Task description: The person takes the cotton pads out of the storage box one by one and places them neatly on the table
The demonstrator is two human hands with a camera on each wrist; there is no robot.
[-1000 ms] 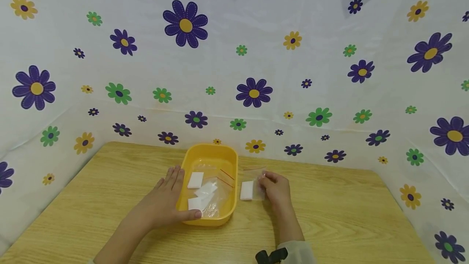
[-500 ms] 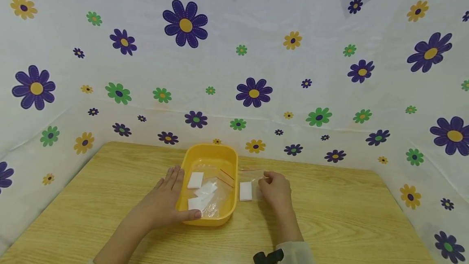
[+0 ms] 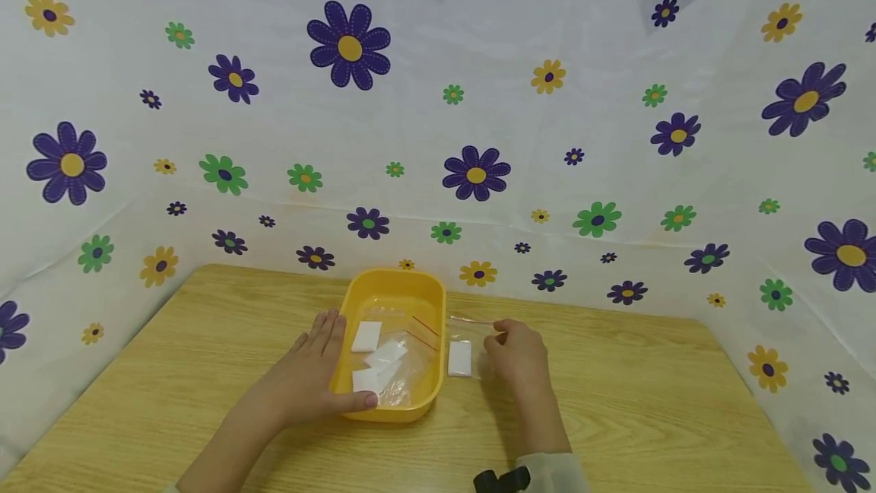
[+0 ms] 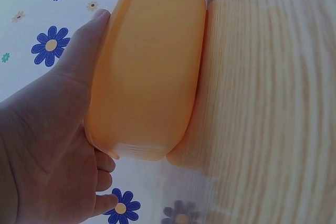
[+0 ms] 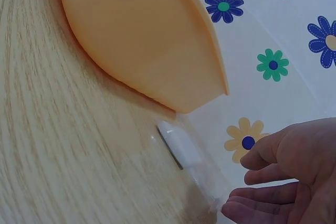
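Note:
A yellow plastic box (image 3: 430,404) stands on the table, with clear zip bags (image 3: 412,371) and white rectangular pieces (image 3: 366,336) in it. My left hand (image 3: 311,375) rests on its left side, fingers straight, thumb over the near rim. To the right of the box lies another clear zip bag (image 3: 474,328) with a white rectangular piece (image 3: 460,358) in it. My right hand (image 3: 518,356) is at this bag's right edge. In the right wrist view its fingers are loosely bent, with the thumb apart from the bag and the lower fingertips (image 5: 231,211) right at the edge.
The wood-grain table (image 3: 636,386) carries the box near its back edge. Behind and on both sides hangs a white cloth (image 3: 411,120) printed with flowers. A dark strap device (image 3: 503,480) sits at my right sleeve.
The bag beside the box has moved slightly left, closer to the box. My right fingers no longer visibly pinch it. My left hand and the box have kept their places.

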